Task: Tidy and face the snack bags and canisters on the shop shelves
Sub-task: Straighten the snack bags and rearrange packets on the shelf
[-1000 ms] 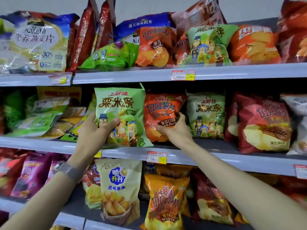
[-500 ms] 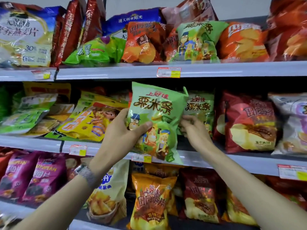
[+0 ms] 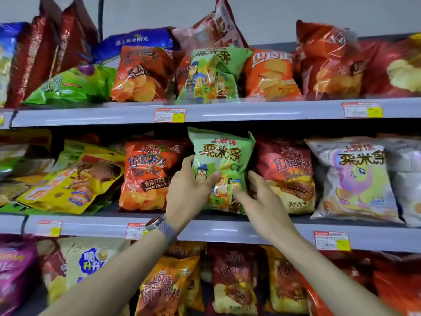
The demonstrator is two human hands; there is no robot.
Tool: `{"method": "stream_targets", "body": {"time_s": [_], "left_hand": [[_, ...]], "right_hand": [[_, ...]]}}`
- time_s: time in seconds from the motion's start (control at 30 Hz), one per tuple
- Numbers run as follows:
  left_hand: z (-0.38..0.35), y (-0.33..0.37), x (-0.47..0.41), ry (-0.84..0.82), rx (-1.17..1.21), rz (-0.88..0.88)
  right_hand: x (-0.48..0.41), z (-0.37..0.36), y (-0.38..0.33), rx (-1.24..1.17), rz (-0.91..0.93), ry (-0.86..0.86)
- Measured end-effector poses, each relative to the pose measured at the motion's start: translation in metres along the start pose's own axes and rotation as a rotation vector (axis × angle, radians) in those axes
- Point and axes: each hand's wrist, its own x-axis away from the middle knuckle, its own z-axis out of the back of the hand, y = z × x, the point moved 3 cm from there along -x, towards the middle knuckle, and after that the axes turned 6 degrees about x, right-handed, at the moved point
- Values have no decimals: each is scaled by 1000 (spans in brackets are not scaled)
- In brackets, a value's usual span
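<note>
My left hand point(image 3: 190, 192) grips the green corn-stick bag point(image 3: 224, 160) by its left side, the thumb laid across the printed front and the fingers curled round behind its edge. My right hand point(image 3: 259, 199) has the same bag at its lower right: the thumb lies on the front near the bottom corner, and the fingers, nearly straight, are slipped in beside its right edge, against the dark red crisp bag point(image 3: 289, 174). The green bag stands upright and faces out on the middle shelf point(image 3: 227, 231), close to the front edge and about midway along the stretch I can see. It sits between the orange tomato crisp bag point(image 3: 145, 176) on its left and the dark red one on its right, touching both. Further right on that shelf stands a white bag point(image 3: 355, 179), and toward the left end a yellow bag point(image 3: 70, 185) lies tilted back over others. A watch point(image 3: 159, 225) with a mesh band is on my left wrist, over the shelf's front edge.
</note>
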Motion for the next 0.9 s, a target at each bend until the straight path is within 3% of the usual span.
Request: {"method": "stream_targets", "body": {"time_s": [0.1, 0.43, 0.6, 0.9], "left_hand": [[-11, -6, -1, 14, 41, 54], [-13, -17, 20, -165, -36, 69], [-3, -23, 31, -229, -131, 42], [43, -35, 48, -331, -315, -65]], "right_hand": [[5, -3, 3, 47, 29, -68], [7, -11, 19, 283, 115, -247], [12, -9, 19, 298, 159, -153], [29, -27, -28, 603, 350, 121]]}}
